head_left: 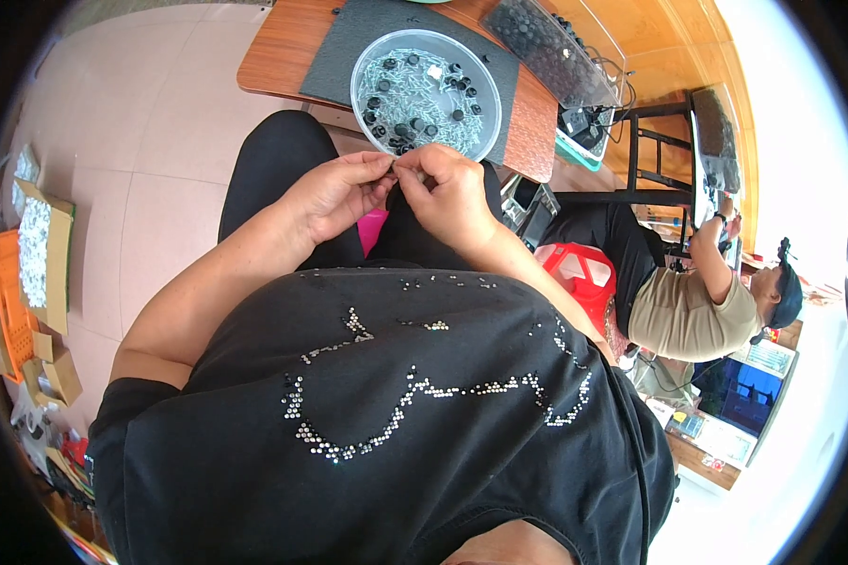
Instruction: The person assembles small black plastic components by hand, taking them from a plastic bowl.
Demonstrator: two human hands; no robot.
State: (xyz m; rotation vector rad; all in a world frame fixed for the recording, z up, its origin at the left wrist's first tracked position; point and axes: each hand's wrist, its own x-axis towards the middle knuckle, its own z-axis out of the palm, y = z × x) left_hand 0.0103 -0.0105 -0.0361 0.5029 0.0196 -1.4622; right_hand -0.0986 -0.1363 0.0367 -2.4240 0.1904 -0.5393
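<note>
Our left hand [334, 193] and right hand [452, 193] meet fingertip to fingertip above our lap, pinching a tiny part [393, 169] too small to identify; at twelve o'clock a round clear tub [367, 66] of small parts sits on the worktop [273, 47].

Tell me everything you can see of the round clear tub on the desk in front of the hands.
The round tub is a shallow container of clear, plastic-looking material with a pale rim. It sits flat on a dark grey mat on the wooden desk, near the desk's front edge. It holds a loose layer of small silvery parts mixed with small black round pieces. Neither the left hand nor the right hand touches it; both are just in front of it, fingertips together.
</note>
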